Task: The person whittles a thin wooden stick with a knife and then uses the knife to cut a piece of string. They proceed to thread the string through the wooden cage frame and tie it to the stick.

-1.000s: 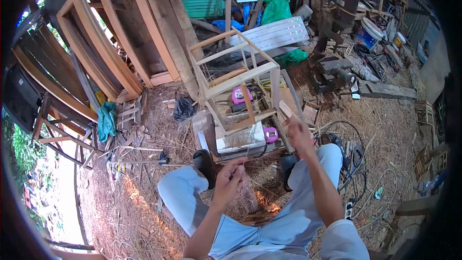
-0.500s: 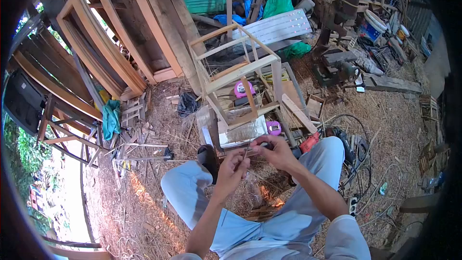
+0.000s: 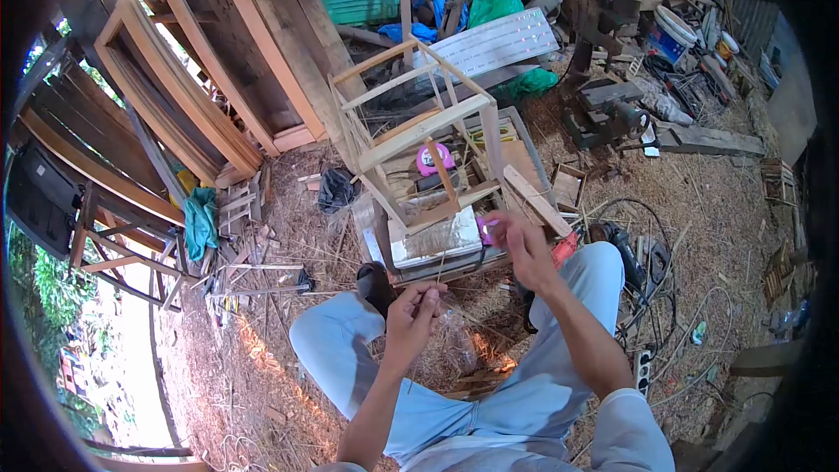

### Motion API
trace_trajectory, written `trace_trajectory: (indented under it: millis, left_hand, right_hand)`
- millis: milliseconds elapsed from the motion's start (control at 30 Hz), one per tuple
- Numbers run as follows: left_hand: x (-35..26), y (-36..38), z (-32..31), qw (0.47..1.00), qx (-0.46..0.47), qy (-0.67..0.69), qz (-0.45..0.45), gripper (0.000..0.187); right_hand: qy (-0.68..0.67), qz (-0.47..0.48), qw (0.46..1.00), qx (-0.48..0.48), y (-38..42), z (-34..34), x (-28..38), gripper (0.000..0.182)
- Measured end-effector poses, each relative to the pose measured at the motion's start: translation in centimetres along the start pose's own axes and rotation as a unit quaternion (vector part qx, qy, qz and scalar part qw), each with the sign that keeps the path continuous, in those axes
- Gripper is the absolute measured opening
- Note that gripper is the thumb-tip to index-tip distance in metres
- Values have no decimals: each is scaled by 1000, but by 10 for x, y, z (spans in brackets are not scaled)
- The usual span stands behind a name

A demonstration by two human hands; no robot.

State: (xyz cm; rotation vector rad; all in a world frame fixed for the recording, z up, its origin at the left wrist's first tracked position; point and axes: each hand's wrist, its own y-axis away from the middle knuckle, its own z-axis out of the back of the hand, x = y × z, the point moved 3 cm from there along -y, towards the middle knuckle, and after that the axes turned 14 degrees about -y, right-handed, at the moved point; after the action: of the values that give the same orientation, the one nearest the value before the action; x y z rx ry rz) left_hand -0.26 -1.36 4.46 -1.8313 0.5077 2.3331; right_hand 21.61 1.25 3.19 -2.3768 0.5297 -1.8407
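My left hand (image 3: 412,322) is closed in a pinch on a thin stick (image 3: 442,264), which rises from the fingertips toward the wooden frame. My right hand (image 3: 524,255) is apart from the stick, over the near right corner of the work surface. Its fingers look loosely bent and apart from the thumb, with nothing visible in them. Just beyond those fingers a purple tape measure (image 3: 483,229) is partly covered by the hand. The small wooden frame (image 3: 426,133) stands on the low work surface in front of me. Inside it shows a pink tape measure (image 3: 434,159).
Beside my right knee lie a red tool (image 3: 565,249) and a dark power tool (image 3: 613,240) with looping cables. A power strip (image 3: 642,371) is on the shavings-covered ground. Wooden door frames (image 3: 166,87) lean at the left. A bench vise (image 3: 607,114) stands at the back right.
My right hand has moved away from the left, up and to the right, toward the purple tape measure. My left hand has lowered slightly and still pinches the stick.
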Motion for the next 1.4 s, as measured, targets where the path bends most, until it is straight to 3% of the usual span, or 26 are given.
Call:
trace_trajectory:
  millis: [67, 100, 133, 200, 233, 300, 367, 467, 533, 600, 667, 800, 867, 933, 1033, 1067, 1100, 1233, 1300, 1367, 1400]
  left_hand:
    - [-12, 0, -4, 1000, 6, 16, 3, 21]
    - [-15, 0, -6, 999, 10, 33, 7, 20]
    - [-14, -1, -6, 999, 11, 33, 7, 20]
    - [-8, -4, -7, 1000, 2, 9, -4, 19]
    - [-2, -4, -7, 1000, 3, 8, -3, 19]
    - [-1, -3, -5, 986, -47, -131, -89, 18]
    - [-5, 1, -5, 984, -47, -144, -93, 18]
    - [-10, 3, -6, 988, -33, -124, -85, 19]
    - [-11, 8, -7, 993, -20, -92, -71, 19]
    - [-6, 17, -7, 994, 33, -97, -43, 19]
    - [3, 24, -6, 994, 48, -92, -37, 19]
    - [15, 17, -5, 996, 48, -79, -15, 21]
    - [7, 9, -4, 998, 38, -54, 9, 21]
    - [11, 4, -2, 999, 31, -30, 33, 22]
    - [14, -6, 8, 992, 26, -123, 2, 22]
    - [8, -3, 10, 984, 17, -172, -49, 22]
    - [1, 0, 11, 971, 7, -219, -100, 22]
    - [15, 10, 9, 979, 67, -156, -109, 18]
    - [19, 14, 10, 988, 35, -143, -51, 16]
    - [10, 8, 8, 982, 11, -177, -67, 16]
    - [6, 6, 8, 973, -12, -214, -80, 16]
  right_hand:
    - [56, 48, 991, 114, 11, -13, -8, 31]
    - [179, 87, 972, 126, 16, -27, 8, 25]
    - [179, 87, 972, 125, 20, -33, 6, 25]
    - [235, 121, 938, 225, 28, -47, 4, 21]
    - [238, 157, 930, 232, 30, -51, 10, 20]
    - [231, 140, 933, 237, 27, -49, 17, 18]
    - [223, 122, 936, 245, 26, -47, 16, 18]
    - [202, 157, 941, 224, 22, -40, 11, 15]
    - [249, 75, 948, 182, 12, -21, 3, 16]
    - [242, 96, 954, 149, -5, 2, 0, 17]
    - [199, 91, 976, 8, -21, 26, 4, 18]
    - [183, 131, 974, 3, -11, 18, 3, 19]
    - [215, 51, 964, 151, 9, -12, -8, 17]
    - [249, 91, 935, 234, 29, -40, -13, 14]
    - [184, 142, 940, 248, 30, -55, -6, 14]
    - [182, 141, 941, 247, 28, -54, -4, 14]
    - [178, 106, 946, 247, 24, -48, -4, 15]
    - [124, 64, 979, 148, -8, -6, -7, 20]
    - [93, 44, 990, 99, -12, 1, 0, 21]
    - [-20, -174, 970, 171, 3, -12, -4, 24]
    - [-21, -174, 969, 172, 11, -24, 0, 24]
